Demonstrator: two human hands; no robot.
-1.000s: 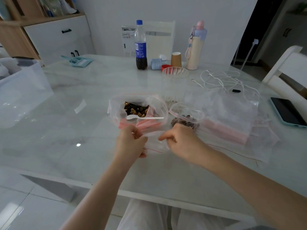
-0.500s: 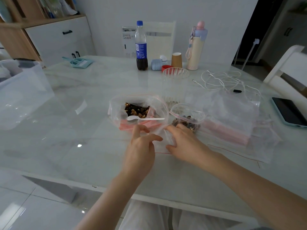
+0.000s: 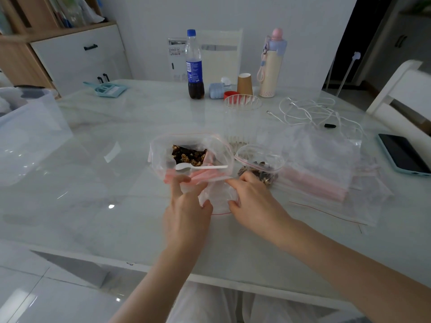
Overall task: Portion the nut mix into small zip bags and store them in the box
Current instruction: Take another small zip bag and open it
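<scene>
Two hands on pale marble counter point(image 3: 116, 141). Big clear zip bag of nut mix point(image 3: 190, 155) w/ white plastic spoon point(image 3: 200, 167) behind. Left hand point(image 3: 186, 213) & right hand point(image 3: 253, 203) pinch small clear red-zip bag point(image 3: 218, 199) — spread mouth wide before scooping.

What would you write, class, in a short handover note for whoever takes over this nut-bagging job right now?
Left hand and right hand: both pinching the small empty clear zip bag, pulling its mouth open.
Large clear bag of nut mix stands open behind, white plastic spoon across it.
One small part-filled zip bag sits to the right, unsealed.
Clear plastic storage box waits far left.
Left: fill, seal, box all bags.
</scene>
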